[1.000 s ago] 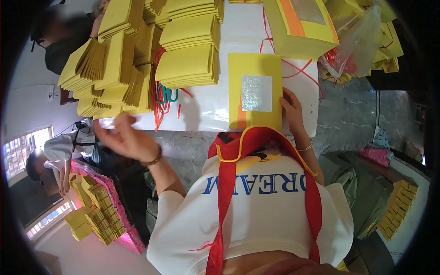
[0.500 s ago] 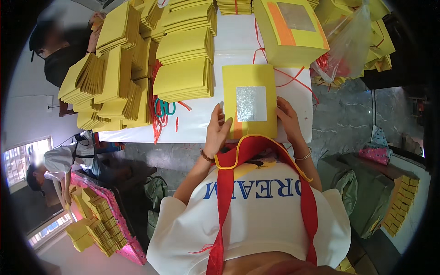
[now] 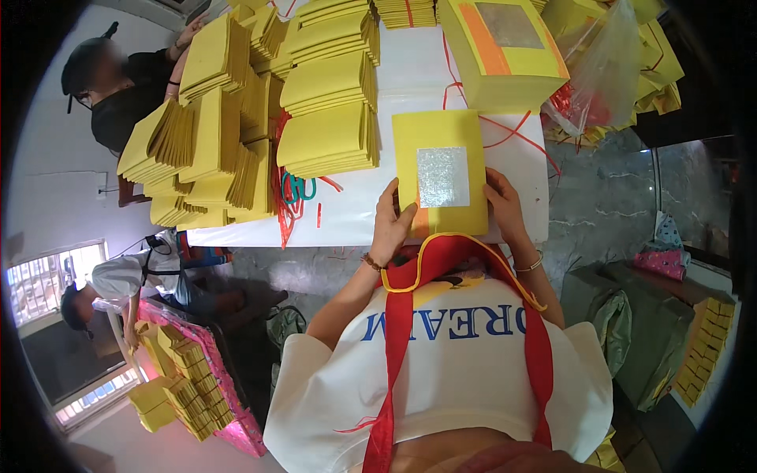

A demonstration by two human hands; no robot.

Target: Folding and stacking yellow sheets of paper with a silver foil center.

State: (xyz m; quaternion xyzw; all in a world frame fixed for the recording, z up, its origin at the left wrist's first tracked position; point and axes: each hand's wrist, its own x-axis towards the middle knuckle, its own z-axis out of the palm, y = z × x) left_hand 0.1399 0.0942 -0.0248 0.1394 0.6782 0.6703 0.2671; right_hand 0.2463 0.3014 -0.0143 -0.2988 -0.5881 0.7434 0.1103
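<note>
A yellow sheet or thin stack of paper (image 3: 440,128) lies in front of me at the table's near edge, with a silver foil square in its middle and a strip of orange partly showing low on its left. My left hand (image 3: 392,219) grips the left edge, its thumb over the lower left part. Along the right edge, the fingers of my right hand (image 3: 505,203) are bent against the paper. How many sheets lie there I cannot tell. Just beyond stands a tall block of the same paper (image 3: 516,87), topped with orange strips and foil.
Folded yellow paper bundles (image 3: 327,142) are piled on the white table (image 3: 355,206) at left. Beside them lie green-handled scissors (image 3: 298,189) and red ties (image 3: 285,225). A clear plastic bag (image 3: 603,75) hangs at right. Two other people (image 3: 130,94) are at the left, one across the table.
The whole view has shifted slightly, so things sit a little further right. My left thumb reaches slightly further onto the paper; the paper stays in place between my hands.
</note>
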